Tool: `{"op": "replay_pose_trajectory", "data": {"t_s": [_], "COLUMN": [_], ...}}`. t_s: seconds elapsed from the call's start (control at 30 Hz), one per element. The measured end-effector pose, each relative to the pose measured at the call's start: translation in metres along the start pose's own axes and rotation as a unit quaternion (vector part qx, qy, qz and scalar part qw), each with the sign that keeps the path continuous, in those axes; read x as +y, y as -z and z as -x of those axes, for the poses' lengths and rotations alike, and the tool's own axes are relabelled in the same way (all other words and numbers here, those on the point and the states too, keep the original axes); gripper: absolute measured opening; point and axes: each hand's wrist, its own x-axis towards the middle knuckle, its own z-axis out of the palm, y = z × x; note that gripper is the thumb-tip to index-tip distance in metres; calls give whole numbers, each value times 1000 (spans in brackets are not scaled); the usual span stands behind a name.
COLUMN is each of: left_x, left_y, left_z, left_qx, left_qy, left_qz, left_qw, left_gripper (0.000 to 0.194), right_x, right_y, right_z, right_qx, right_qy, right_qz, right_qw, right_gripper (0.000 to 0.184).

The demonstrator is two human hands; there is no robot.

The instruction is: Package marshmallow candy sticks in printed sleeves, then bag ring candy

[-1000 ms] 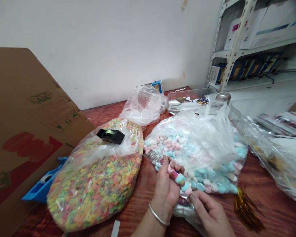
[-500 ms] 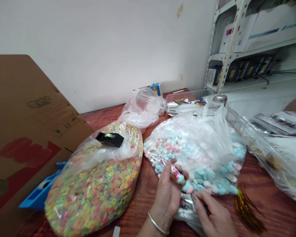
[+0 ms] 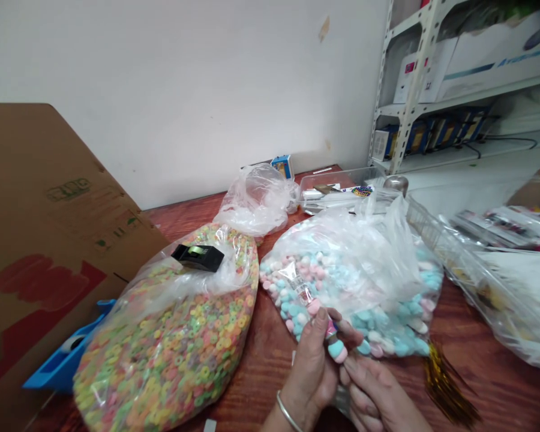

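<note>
My left hand (image 3: 312,369), a silver bangle on its wrist, is closed round a narrow clear sleeve of pastel sweets (image 3: 330,338); pink and blue pieces show at its lower end and its printed top sticks up to the left. My right hand (image 3: 371,393) is just below, with its fingers curled against the sleeve's lower end. Both hands hover at the near edge of a big clear bag of pink, blue and white sweets (image 3: 364,282).
A clear bag of multicoloured ring sweets (image 3: 175,336) lies to the left with a black tape dispenser (image 3: 198,256) on top. A cardboard box (image 3: 40,222) and a blue tray (image 3: 60,363) are far left. Gold twist ties (image 3: 447,390) lie right; more bags, a clear tray and metal shelving stand behind.
The sleeve of sweets has tipped more upright and come closer to me. My right hand has moved up against its lower end. The view has drifted slightly.
</note>
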Motion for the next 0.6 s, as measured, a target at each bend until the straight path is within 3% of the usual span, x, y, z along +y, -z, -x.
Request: {"op": "replay_pose_trajectory", "data": {"t_s": [0.17, 0.37, 0.47, 0.6], "left_x": [17, -11, -8, 9], "left_y": [-7, -4, 1, 1], "left_z": [-6, -4, -5, -9], "left_qx": [-11, 10, 28, 35], "left_qy": [-85, -52, -73, -73], "left_qz": [-2, -15, 13, 23], "left_qw": [996, 998, 997, 996], "left_gripper": [37, 22, 24, 31], "right_x": [5, -3, -7, 1], "right_y": [1, -16, -11, 4], "right_z": [-6, -12, -6, 2], "right_qx": [32, 91, 71, 96], "right_qy": [5, 66, 106, 158], "right_qz": [37, 39, 185, 362], "right_qw": [999, 993, 974, 914], "right_gripper": [50, 46, 40, 43]}}
